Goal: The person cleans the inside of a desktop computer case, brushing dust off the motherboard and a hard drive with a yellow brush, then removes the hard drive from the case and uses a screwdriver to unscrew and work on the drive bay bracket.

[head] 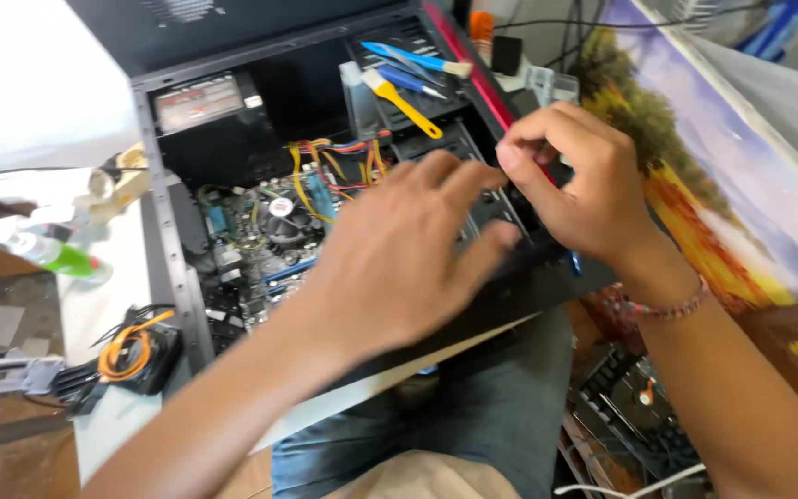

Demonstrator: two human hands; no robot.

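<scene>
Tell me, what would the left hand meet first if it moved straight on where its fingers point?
Probably the right hand: the left hand points up-right across the open computer case, fingertips nearly at it. Depth is unclear.

- computer case (173, 231): black, grey metal frame, red strip along the front edge
- motherboard (260, 249): dark green, blue slots
- cables (339, 162): yellow, orange, red
- brush (417, 60): blue handle, pale bristles
- scraper (399, 100): yellow handle
- bottle (48, 251): green, white top
- coiled wire (126, 351): orange on black
- bracelet (662, 307): pink-red beads
- painting (722, 185): orange, yellow, purple landscape
</scene>
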